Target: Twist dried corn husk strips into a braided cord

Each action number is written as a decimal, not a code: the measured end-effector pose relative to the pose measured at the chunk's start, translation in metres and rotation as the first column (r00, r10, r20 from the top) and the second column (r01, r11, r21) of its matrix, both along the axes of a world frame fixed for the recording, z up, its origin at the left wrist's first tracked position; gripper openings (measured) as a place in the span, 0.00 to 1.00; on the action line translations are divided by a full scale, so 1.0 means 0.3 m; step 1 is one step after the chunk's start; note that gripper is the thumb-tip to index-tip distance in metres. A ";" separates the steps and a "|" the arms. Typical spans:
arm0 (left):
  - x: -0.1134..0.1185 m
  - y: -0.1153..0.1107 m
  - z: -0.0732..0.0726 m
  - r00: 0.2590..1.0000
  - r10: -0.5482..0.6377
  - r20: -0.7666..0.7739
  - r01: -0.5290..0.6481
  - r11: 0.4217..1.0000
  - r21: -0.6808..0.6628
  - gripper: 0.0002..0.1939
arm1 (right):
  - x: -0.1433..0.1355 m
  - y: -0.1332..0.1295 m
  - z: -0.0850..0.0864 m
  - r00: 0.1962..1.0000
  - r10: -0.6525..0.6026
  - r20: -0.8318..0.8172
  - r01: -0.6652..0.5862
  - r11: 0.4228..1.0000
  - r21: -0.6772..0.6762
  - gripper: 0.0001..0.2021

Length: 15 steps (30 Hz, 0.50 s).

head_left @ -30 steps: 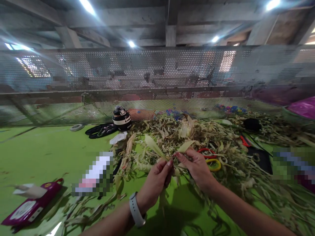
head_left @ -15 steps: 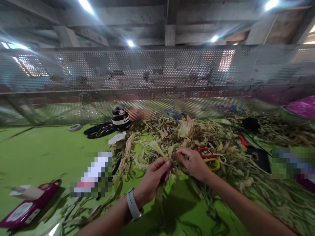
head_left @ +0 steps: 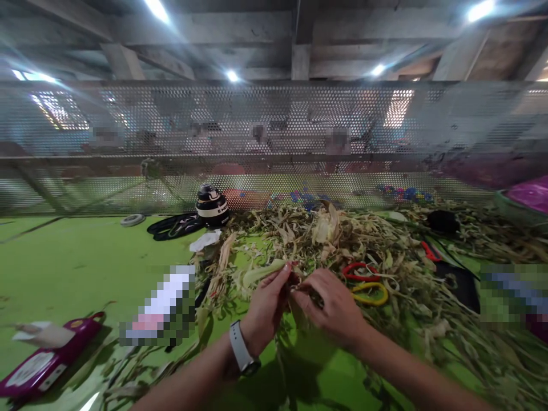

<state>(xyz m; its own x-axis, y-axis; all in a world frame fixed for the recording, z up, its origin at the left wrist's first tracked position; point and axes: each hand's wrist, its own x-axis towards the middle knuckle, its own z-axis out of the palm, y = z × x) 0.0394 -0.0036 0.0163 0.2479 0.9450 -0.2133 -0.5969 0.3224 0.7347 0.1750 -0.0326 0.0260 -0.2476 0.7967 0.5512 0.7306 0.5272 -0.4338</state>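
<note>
Close work over a green counter (head_left: 85, 257). The pale husk strip (head_left: 262, 274) lies just below mid-view, toward six o'clock; its broad blade extends from the left hand's fingertips toward nine o'clock. The left hand (head_left: 265, 308) has its grip closed, thumb against fingers, pinching the strip near its inner end. The right hand (head_left: 336, 308) approaches from about four o'clock, fingers curled and tips beside those of the left; whether its grip is pressed together or pinches part of the work cannot be told, since the meeting point is dark and partly hidden.

Handling, as judged from appearance: the strip is probably very light, thin and pliable — softer than the browned, curled pieces in the husk pile (head_left: 342, 237) toward one o'clock — and liable to split along its length if pulled sideways or creased sharply. Its smooth face may slide a little, so a flat pinch with the finger pads at the gathered end offers the surest hold; the broad blade would fold and give little control.

Beside the right hand, toward two o'clock from it, lie a red handle loop (head_left: 359, 264) and a yellow handle loop (head_left: 386, 294) among the husks.
</note>
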 end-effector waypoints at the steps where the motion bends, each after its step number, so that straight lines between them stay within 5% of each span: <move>1: 0.000 -0.002 -0.003 0.999 0.014 -0.033 -0.014 1.000 0.002 0.12 | -0.018 -0.001 -0.020 0.999 0.022 -0.037 -0.025 0.996 -0.089 0.08; 4: 0.002 -0.007 -0.012 0.993 0.048 -0.104 -0.047 0.999 0.008 0.13 | -0.057 0.013 -0.074 0.938 0.054 -0.342 -0.188 0.909 -0.372 0.07; 7: -0.001 -0.002 -0.012 0.984 0.053 -0.171 -0.058 0.998 -0.025 0.14 | -0.063 0.034 -0.100 0.762 -0.036 -0.647 -0.422 0.730 -0.538 0.11; 10: -0.012 0.002 0.013 0.954 0.097 -0.283 -0.092 0.995 0.033 0.13 | -0.046 0.043 -0.096 0.727 -0.131 -0.675 -0.461 0.635 -0.620 0.15; 15: -0.040 -0.011 0.062 0.873 0.139 -0.467 -0.053 0.980 0.193 0.11 | -0.005 0.036 -0.040 0.933 0.034 -0.359 -0.211 0.860 -0.465 0.12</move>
<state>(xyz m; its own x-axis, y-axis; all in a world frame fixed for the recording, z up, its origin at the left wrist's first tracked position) 0.0275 -0.0068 0.0349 0.0631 0.9910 -0.1178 -0.1827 0.1275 0.9749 0.1734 -0.0218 0.0139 -0.2374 0.9573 0.1649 0.4432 0.2578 -0.8586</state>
